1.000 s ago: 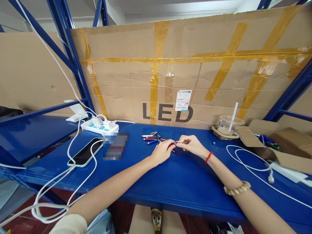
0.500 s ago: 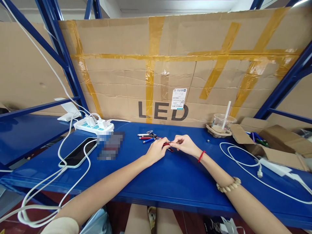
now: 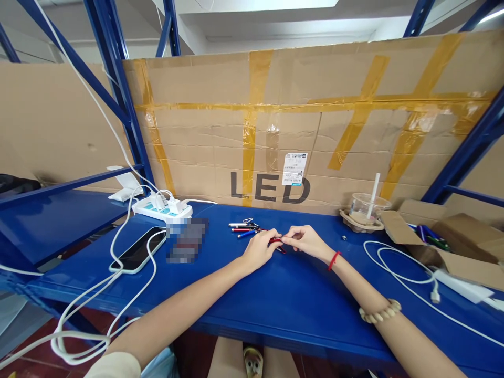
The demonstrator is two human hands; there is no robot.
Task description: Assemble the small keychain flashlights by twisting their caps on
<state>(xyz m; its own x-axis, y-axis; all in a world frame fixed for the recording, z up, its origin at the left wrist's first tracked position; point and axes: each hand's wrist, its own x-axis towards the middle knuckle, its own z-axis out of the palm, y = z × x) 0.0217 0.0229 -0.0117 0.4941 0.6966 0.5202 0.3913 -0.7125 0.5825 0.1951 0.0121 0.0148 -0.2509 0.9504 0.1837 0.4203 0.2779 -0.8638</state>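
A slim red metallic pen-like tube [image 3: 275, 240] spans the gap between my two hands over the blue shelf. My left hand [image 3: 256, 253] is closed around its body. The fingertips of my right hand [image 3: 307, 241] pinch its right end, where a small part is too tiny to make out. Just below lies another red piece [image 3: 281, 250], partly hidden by my left hand. Beyond my left hand is a small pile of similar slim tubes: a silver one [image 3: 237, 225], a red one [image 3: 240, 230] and a blue one [image 3: 247, 234], with a metal clip [image 3: 248, 220] at the back.
On the left are a phone [image 3: 139, 251], a white power strip [image 3: 159, 211] and looping cables. A tiny metal part [image 3: 344, 238] lies right of my hands. Farther right stand a plastic cup [image 3: 360, 210], a white cable [image 3: 388, 262] and an open carton [image 3: 468, 265]. Taped cardboard [image 3: 205, 142] walls the back.
The camera view has shifted, so everything sits slightly lower and farther right. Both hands keep nearly the same hold on the red tube.
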